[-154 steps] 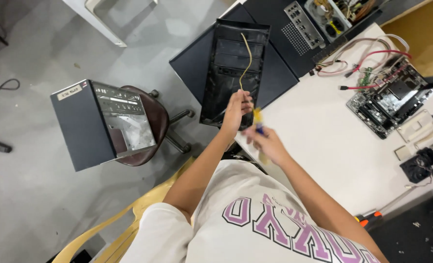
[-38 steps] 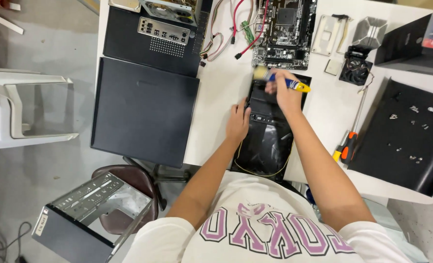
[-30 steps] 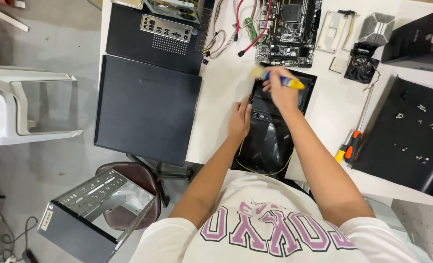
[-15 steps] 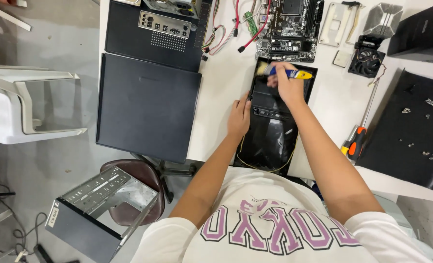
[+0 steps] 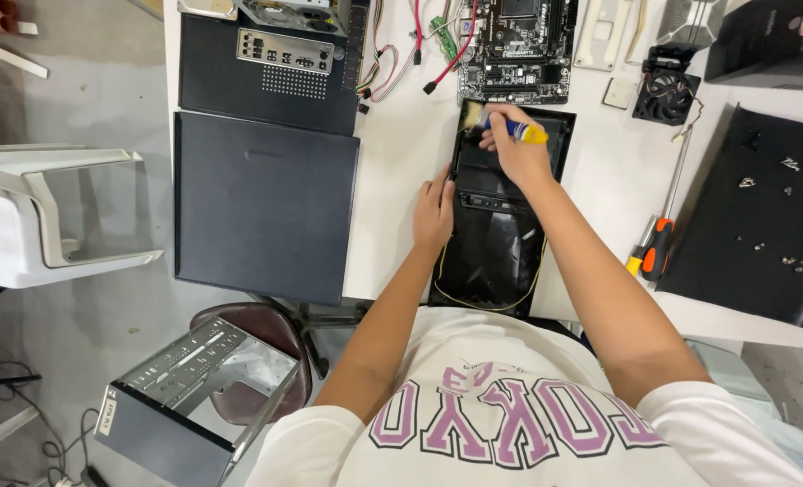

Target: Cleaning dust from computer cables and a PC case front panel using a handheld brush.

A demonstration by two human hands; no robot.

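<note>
- Head view: the right hand (image 5: 517,155) was closed around a brush (image 5: 501,124) with a blue and yellow handle, its bristle end on the far left corner of the black front panel (image 5: 501,225).
- The left hand (image 5: 434,212) lay open and flat, fingers on the panel's left edge, pinning it to the white table (image 5: 392,180).
- The step in hand looked like dusting the panel's far end; the next stroke would call for drawing the bristles along the surface while the other hand holds it down.
- The panel lay flat before the person, long axis running from the chest away toward the motherboard (image 5: 516,50).
- The brush lay crosswise, bristles pointing left, handle right.
- A screwdriver (image 5: 656,245) rested well to the right, untouched.
</note>
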